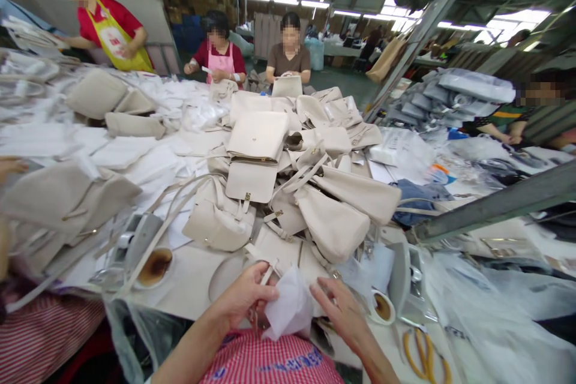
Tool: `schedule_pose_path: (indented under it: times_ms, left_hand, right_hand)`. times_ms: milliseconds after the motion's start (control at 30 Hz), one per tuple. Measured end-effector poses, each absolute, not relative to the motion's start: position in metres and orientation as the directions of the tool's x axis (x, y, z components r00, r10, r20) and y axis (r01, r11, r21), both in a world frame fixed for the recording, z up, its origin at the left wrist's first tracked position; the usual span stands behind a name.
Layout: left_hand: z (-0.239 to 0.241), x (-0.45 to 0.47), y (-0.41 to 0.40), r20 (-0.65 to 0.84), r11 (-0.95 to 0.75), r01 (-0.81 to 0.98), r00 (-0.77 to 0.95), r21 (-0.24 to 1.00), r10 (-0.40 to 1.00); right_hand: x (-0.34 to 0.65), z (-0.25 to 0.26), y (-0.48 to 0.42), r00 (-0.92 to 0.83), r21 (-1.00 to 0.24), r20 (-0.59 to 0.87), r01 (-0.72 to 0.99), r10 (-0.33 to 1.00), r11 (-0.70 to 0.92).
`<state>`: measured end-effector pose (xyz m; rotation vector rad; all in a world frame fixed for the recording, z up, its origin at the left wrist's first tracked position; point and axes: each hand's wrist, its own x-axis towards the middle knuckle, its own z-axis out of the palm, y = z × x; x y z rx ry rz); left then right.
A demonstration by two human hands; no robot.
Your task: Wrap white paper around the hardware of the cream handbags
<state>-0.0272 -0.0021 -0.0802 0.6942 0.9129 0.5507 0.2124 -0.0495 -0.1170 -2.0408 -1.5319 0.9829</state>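
My left hand (245,299) is at the front edge of the table, thumb and fingers closed on a narrow cream strap (269,273). A thin white sheet (288,307), soft like tissue or foam wrap, hangs beside its thumb; whether that hand also grips it is hard to tell. To the right of the sheet, my right hand (344,315) holds nothing that I can see, its fingers stretched and apart. Just beyond both hands lies a cream bag (281,247), partly covered by them. A heap of similar cream bags (333,222) with straps and gold clasps rises behind it.
Tape dispensers (408,279) stand on both sides, with a brown tape roll (155,267) at left. Yellow-handled pliers (423,354) lie at right, near clear plastic bags (490,312). A slanting metal post (499,201) crosses the right side. Several people work around the table.
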Motion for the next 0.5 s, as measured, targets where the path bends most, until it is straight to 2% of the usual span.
schedule_pose_path:
  times_ms: [67, 167, 300, 400, 500]
  left_hand:
    - [-0.081, -0.03, -0.002, -0.52, 0.67, -0.131, 0.53, 0.731, 0.67]
    - [-0.082, -0.033, -0.002, -0.521, 0.671, -0.117, 0.537, 0.732, 0.663]
    - [-0.081, -0.035, -0.004, -0.491, 0.67, -0.16, 0.562, 0.725, 0.666]
    - [-0.081, -0.036, -0.004, -0.465, 0.714, -0.224, 0.624, 0.663, 0.628]
    - [-0.084, -0.038, -0.003, -0.434, 0.748, -0.282, 0.67, 0.601, 0.602]
  right_hand:
    - [0.203, -0.117, -0.043, 0.111, -0.654, -0.276, 0.707, 0.955, -0.271]
    - [0.192, -0.108, -0.036, 0.011, -0.702, -0.288, 0.677, 0.958, -0.219]
    - [0.188, -0.1, -0.04, -0.048, -0.823, -0.346, 0.495, 0.937, -0.279]
    - [0.19, -0.1, -0.045, -0.014, -0.867, -0.401, 0.33, 0.916, -0.374]
    - [0.186, -0.096, -0.045, -0.054, -0.898, -0.391, 0.242, 0.919, -0.367]
